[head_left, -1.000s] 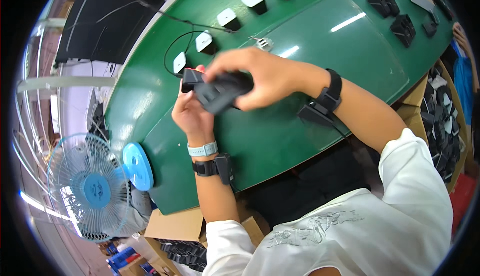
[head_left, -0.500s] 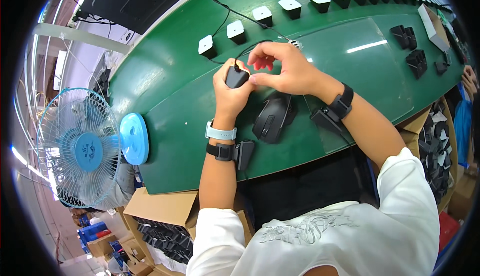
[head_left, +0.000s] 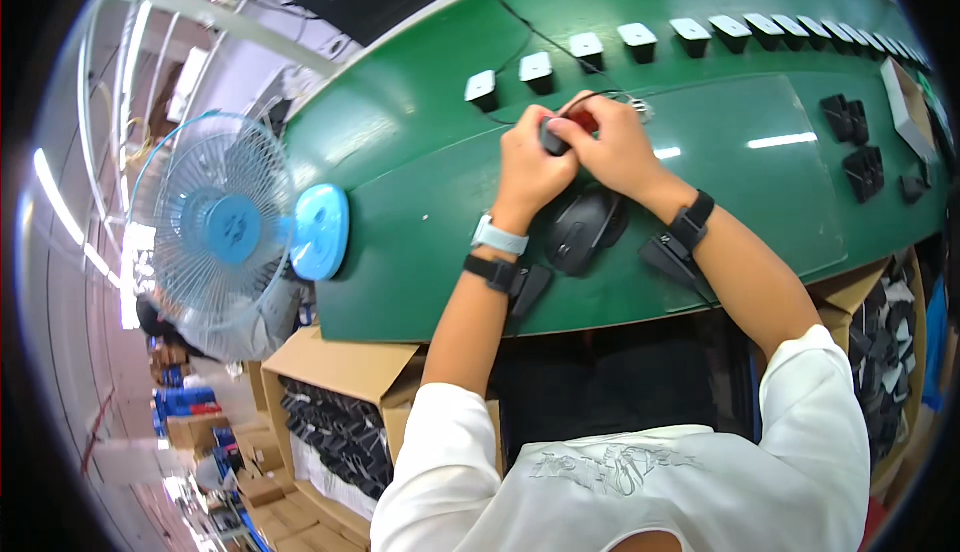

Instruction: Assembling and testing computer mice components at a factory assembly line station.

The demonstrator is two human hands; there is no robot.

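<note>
A small black box-shaped device (head_left: 553, 139) with a cable is held up over the green table. My left hand (head_left: 535, 170) is closed around its left side. My right hand (head_left: 618, 152) comes in from the other side, thumb pressed on the device and fingers curled near the thin black cable (head_left: 575, 104). A reddish tint shows on my right fingers. Just below both hands lies a black computer mouse (head_left: 578, 236) on the table. My fingers hide part of the device. Each wrist wears a strap with a black module.
Black blocks with white tops (head_left: 586, 46) stand in a row along the far side of the green table (head_left: 400, 262). Black parts (head_left: 862, 172) and a white box (head_left: 908, 112) are at right. A blue fan (head_left: 232, 229) stands left; cardboard boxes (head_left: 340, 362) hold black pieces below.
My right hand has closed in on the device and now presses it with the thumb. The device has turned and partly gone behind my fingers. The view has shifted, so the table sits further right.
</note>
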